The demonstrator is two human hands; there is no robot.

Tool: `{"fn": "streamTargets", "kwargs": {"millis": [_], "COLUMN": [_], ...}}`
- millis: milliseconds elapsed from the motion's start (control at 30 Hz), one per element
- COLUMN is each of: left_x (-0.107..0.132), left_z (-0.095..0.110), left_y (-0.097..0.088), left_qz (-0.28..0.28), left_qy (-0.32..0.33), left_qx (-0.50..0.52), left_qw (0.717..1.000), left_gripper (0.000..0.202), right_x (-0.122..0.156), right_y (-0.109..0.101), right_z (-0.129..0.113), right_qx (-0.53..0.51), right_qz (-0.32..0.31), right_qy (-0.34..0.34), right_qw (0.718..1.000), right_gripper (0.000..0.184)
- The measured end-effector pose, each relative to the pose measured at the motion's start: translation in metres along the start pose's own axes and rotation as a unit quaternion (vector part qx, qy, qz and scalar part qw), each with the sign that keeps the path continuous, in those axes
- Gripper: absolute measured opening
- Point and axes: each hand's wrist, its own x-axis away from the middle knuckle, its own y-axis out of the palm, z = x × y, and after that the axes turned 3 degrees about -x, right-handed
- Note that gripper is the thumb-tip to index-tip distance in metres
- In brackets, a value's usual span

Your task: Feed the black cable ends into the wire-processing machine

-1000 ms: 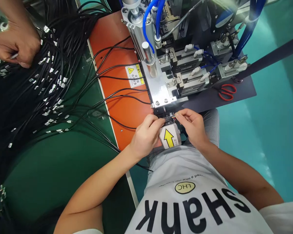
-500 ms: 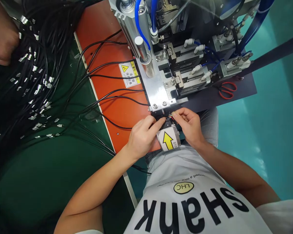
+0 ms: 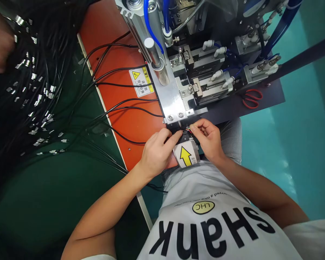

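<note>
My left hand (image 3: 156,151) and my right hand (image 3: 209,136) meet at the front of a metal machine (image 3: 176,97), just above a white tag with a yellow arrow (image 3: 186,155). Both hands pinch the stripped end of a thin black cable (image 3: 187,129) with small coloured wires showing, held at the machine's dark front slot. The left fingers grip the cable from the left. From the right, thumb and forefinger pinch the wire tips.
Several black cables (image 3: 116,106) run over the orange plate (image 3: 124,119) to a big heap of cables with metal ends (image 3: 35,101) on the green table. Another person's hand (image 3: 0,43) works at the far left. Red scissors (image 3: 251,98) lie right of the machine.
My hands stay pinched at the machine's slot. The camera has shifted, so everything sits a little further left and up, and the other person's hand has slid toward the frame's left edge.
</note>
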Motion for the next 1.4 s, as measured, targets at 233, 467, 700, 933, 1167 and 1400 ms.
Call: {"fn": "streamTargets", "kwargs": {"millis": [233,467,700,933,1167,1400], "left_x": [0.001,-0.001,-0.001,-0.004,-0.005,-0.003], "left_z": [0.0,0.001,0.001,-0.002,-0.003,-0.003], "left_y": [0.001,0.0,-0.001,-0.002,-0.004,-0.002], "left_qz": [0.0,-0.003,-0.011,-0.021,-0.034,-0.031], "left_qy": [-0.007,-0.003,-0.01,0.001,0.022,0.016], "left_qx": [0.0,-0.006,0.0,-0.004,-0.02,0.002], "left_qw": [1.0,1.0,1.0,1.0,0.999,0.999], "left_gripper": [0.035,0.032,0.035,0.035,0.034,0.035], "right_x": [0.0,-0.002,-0.003,-0.003,-0.004,0.007], "right_y": [0.0,-0.003,-0.003,-0.001,-0.007,-0.02], "right_z": [0.004,0.003,0.001,0.004,0.002,0.0], "right_qx": [0.009,0.047,0.068,0.076,0.012,-0.002], "right_qz": [0.0,-0.009,-0.009,-0.001,-0.045,-0.066], "right_qy": [-0.014,-0.033,-0.045,-0.056,0.037,0.098], "right_qw": [1.0,0.998,0.997,0.996,0.998,0.993], "right_gripper": [0.017,0.017,0.018,0.016,0.022,0.028]}}
